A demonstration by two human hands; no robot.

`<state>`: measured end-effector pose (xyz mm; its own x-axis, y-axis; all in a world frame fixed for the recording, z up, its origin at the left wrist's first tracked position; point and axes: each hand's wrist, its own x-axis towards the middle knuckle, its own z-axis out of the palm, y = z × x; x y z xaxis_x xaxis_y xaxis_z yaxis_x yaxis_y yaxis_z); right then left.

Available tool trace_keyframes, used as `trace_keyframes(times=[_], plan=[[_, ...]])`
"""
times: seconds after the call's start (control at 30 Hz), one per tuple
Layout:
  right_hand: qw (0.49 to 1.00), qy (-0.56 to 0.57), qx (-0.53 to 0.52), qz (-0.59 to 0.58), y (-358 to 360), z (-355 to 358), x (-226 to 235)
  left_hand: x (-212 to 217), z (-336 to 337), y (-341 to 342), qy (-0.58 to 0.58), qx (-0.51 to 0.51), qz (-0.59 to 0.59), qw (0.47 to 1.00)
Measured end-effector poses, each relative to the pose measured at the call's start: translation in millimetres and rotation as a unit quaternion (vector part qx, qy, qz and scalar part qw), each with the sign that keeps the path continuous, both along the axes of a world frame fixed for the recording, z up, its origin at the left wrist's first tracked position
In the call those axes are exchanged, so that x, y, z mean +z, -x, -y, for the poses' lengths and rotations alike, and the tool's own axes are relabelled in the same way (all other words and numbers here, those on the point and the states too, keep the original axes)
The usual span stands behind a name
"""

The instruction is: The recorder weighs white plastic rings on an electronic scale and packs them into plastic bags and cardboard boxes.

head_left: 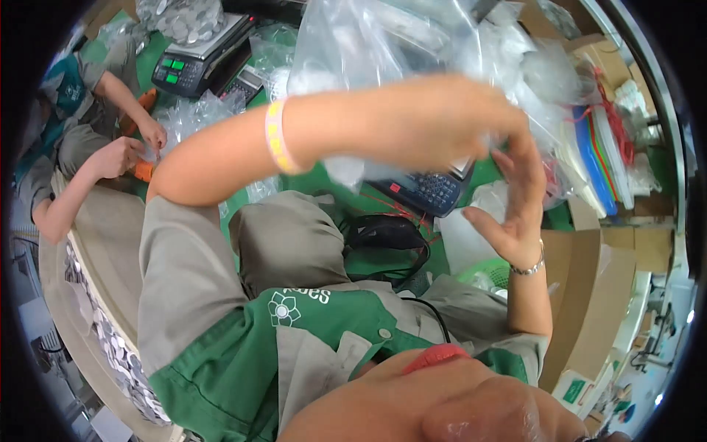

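In the upper middle of the frame the left hand (442, 121) closes its fingers on a clear plastic bag (368, 44), held up above the lap. The right hand (515, 199) meets it with fingers spread, flat against the bag's lower edge. The bag looks partly handled, not yet set down; 2 scales (199, 62) sit beyond.

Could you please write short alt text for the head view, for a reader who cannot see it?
A person's left hand and right hand hold up a clear plastic bag over a green work surface with a dark calculator. At upper left, a co-worker's hands work near a digital scale.
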<state>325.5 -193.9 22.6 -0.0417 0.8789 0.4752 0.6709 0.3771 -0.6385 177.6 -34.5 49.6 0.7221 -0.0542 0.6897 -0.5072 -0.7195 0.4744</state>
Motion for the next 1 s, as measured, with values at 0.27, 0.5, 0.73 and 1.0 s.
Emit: trace_keyframes(times=[0.27,0.5,0.73,1.0], plan=[[0.958,0.194,0.190,0.093,17,43,5,27,71,44,0.023,-0.137,-0.266,0.954],[0.883,0.335,0.150,0.291,21,105,40,41,80,52,-0.162,-0.056,-0.273,0.947],[0.837,0.066,-0.207,0.503,-10,144,64,51,63,62,-0.235,0.222,-0.148,0.935],[0.954,0.041,-0.181,0.234,-62,164,77,39,44,59,-0.018,0.188,-0.081,0.979]])
